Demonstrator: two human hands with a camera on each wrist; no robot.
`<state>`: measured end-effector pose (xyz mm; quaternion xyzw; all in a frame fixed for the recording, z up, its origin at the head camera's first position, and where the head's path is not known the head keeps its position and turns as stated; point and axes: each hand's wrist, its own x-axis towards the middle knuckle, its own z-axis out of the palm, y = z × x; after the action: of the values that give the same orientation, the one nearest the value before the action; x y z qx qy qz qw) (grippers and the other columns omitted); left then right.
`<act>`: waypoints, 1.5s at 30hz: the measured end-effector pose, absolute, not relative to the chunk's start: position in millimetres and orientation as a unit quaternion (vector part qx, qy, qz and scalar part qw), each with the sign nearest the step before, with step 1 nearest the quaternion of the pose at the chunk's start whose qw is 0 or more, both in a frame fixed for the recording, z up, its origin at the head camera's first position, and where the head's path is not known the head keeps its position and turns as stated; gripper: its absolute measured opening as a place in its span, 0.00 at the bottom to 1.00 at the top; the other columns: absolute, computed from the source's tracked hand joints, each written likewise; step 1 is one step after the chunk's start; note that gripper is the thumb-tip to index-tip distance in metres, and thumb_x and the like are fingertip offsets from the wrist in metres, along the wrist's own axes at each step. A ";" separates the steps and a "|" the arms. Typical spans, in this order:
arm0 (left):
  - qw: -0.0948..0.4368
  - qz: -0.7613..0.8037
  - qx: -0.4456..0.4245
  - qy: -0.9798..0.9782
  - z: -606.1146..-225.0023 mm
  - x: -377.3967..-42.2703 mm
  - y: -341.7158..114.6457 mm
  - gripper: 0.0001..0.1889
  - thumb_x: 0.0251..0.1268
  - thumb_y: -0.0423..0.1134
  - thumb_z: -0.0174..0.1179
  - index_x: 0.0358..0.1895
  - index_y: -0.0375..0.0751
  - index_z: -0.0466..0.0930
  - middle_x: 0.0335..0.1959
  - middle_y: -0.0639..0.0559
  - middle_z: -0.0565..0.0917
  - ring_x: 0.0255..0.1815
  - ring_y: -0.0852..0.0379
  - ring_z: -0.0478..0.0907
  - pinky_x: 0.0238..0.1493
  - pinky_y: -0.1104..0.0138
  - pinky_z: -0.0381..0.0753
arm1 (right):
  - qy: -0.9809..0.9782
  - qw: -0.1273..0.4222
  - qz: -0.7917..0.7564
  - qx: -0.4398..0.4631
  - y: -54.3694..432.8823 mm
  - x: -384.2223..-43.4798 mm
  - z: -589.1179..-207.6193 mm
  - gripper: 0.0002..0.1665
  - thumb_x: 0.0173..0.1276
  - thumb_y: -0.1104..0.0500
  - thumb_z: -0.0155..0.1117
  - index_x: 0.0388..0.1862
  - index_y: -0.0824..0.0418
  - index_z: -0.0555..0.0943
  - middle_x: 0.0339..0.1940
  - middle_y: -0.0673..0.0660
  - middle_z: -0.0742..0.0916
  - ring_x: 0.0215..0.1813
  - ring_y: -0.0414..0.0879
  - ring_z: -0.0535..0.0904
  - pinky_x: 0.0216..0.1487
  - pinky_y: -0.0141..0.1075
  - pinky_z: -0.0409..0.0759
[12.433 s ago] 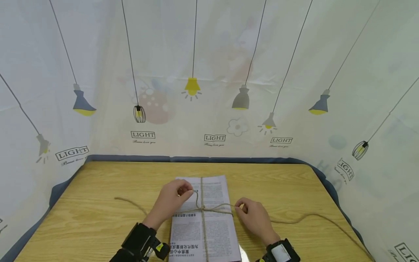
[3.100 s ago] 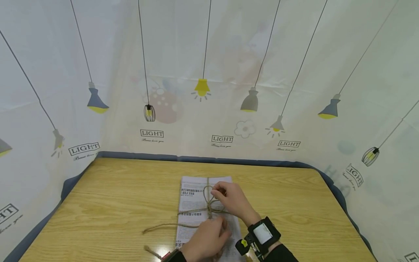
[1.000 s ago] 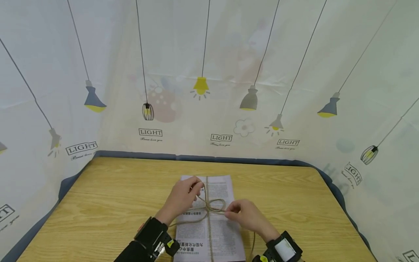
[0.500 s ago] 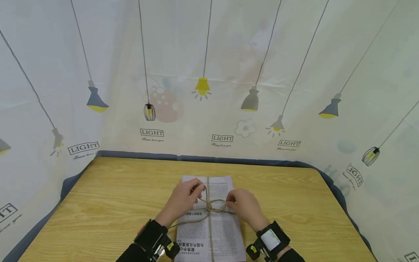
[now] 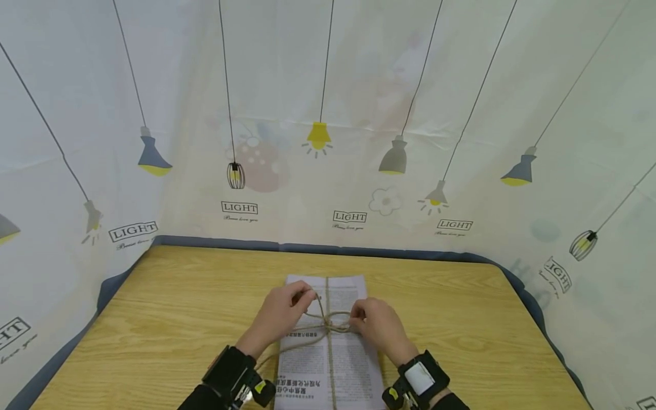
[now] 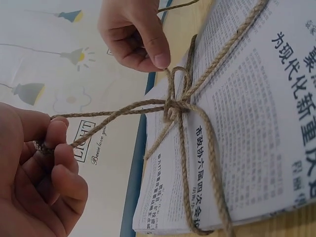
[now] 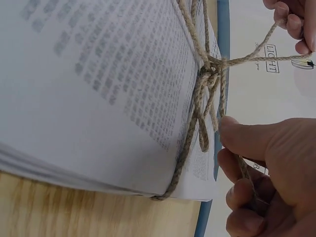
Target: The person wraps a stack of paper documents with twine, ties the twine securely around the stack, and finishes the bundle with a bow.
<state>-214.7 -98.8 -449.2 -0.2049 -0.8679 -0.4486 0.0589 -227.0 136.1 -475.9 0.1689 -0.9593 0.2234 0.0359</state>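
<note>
A stack of printed newspapers (image 5: 353, 364) lies on the table, bound lengthwise and crosswise by brown twine (image 5: 329, 364). Where the strands cross, a bow knot (image 6: 174, 109) sits on top. My left hand (image 5: 281, 316) pinches one loop of the bow and draws it up and left, its two strands running taut to the knot in the left wrist view. My right hand (image 5: 379, 324) pinches twine on the other side, thumb against fingers (image 7: 242, 140), close beside the knot. A small loop (image 7: 203, 133) hangs by the knot in the right wrist view.
The wooden table (image 5: 179, 319) surrounds the stack. A loose twine end (image 5: 269, 359) trails off the left side of the stack. Behind the table hangs a pale curtain (image 5: 287, 228) printed with lamps. Both wrists carry black strapped cameras (image 5: 422, 378).
Earlier the twine was only crossed, with long ends out to both sides; now a bow stands at the crossing. In the last second my right hand shifted slightly up, my left slightly left.
</note>
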 end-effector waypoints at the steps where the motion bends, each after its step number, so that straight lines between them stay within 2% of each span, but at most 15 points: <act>1: 0.064 -0.448 -0.209 -0.867 -449.3 -214.2 -99.8 0.09 0.77 0.43 0.50 0.40 0.52 0.81 0.22 0.59 0.73 0.19 0.67 0.59 0.28 0.70 0.64 | -0.959 0.035 0.221 0.171 136.8 -226.6 -476.4 0.05 0.60 0.58 0.72 0.27 0.53 0.83 0.25 0.45 0.82 0.27 0.36 0.72 0.30 0.31 0.71; 6: 0.056 -0.453 -0.203 -0.866 -451.2 -213.2 -104.0 0.09 0.76 0.44 0.51 0.41 0.53 0.81 0.22 0.61 0.72 0.20 0.67 0.59 0.29 0.69 0.65 | -0.958 0.018 0.224 0.179 143.7 -224.0 -477.1 0.07 0.60 0.56 0.72 0.25 0.51 0.82 0.24 0.44 0.81 0.26 0.35 0.70 0.28 0.30 0.68; 10: 0.035 -0.456 -0.192 -0.868 -454.7 -213.8 -107.5 0.10 0.76 0.47 0.50 0.45 0.54 0.81 0.25 0.61 0.73 0.23 0.66 0.61 0.33 0.67 0.67 | -0.950 -0.005 0.247 0.189 151.6 -220.4 -475.6 0.09 0.61 0.59 0.71 0.24 0.52 0.81 0.23 0.44 0.80 0.25 0.36 0.70 0.28 0.30 0.68; 19: 0.027 -0.458 -0.194 -0.867 -454.3 -212.9 -114.1 0.10 0.76 0.47 0.49 0.45 0.55 0.82 0.23 0.59 0.72 0.21 0.67 0.60 0.30 0.68 0.66 | -0.951 -0.024 0.243 0.189 167.7 -215.0 -472.8 0.10 0.63 0.63 0.68 0.24 0.52 0.80 0.25 0.44 0.80 0.28 0.37 0.70 0.31 0.32 0.70; 23: 0.026 -0.457 -0.195 -0.867 -452.2 -211.1 -115.9 0.10 0.76 0.47 0.50 0.45 0.56 0.82 0.23 0.59 0.72 0.20 0.67 0.60 0.29 0.69 0.66 | -0.958 -0.026 0.236 0.163 172.7 -214.4 -470.0 0.08 0.63 0.63 0.68 0.26 0.51 0.83 0.27 0.44 0.81 0.32 0.38 0.72 0.36 0.35 0.72; 29: 0.025 -0.459 -0.198 -0.866 -450.9 -210.2 -117.3 0.09 0.76 0.46 0.50 0.44 0.57 0.81 0.23 0.59 0.72 0.20 0.67 0.60 0.29 0.69 0.66 | -0.955 -0.028 0.251 0.153 175.8 -214.4 -466.0 0.06 0.64 0.65 0.66 0.30 0.55 0.83 0.29 0.47 0.83 0.30 0.38 0.73 0.33 0.33 0.72; 38: 0.020 -0.463 -0.199 -0.863 -452.6 -212.5 -116.2 0.10 0.76 0.45 0.51 0.43 0.51 0.83 0.22 0.57 0.72 0.19 0.66 0.61 0.27 0.70 0.65 | -0.944 -0.014 0.254 0.208 170.0 -218.2 -466.9 0.03 0.63 0.60 0.69 0.29 0.52 0.84 0.30 0.43 0.85 0.33 0.35 0.77 0.35 0.32 0.74; 45: 0.013 -0.468 -0.197 -0.861 -450.4 -211.0 -116.0 0.11 0.76 0.45 0.50 0.44 0.50 0.83 0.21 0.57 0.72 0.19 0.66 0.60 0.28 0.70 0.65 | -0.939 -0.016 0.256 0.230 160.7 -220.7 -469.6 0.06 0.64 0.65 0.66 0.30 0.54 0.83 0.30 0.46 0.84 0.31 0.36 0.75 0.33 0.31 0.74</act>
<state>-211.0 -116.0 -450.4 -0.1969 -0.8613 -0.4682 0.0131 -220.7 160.7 -469.6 0.2303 -0.9387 0.2559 -0.0164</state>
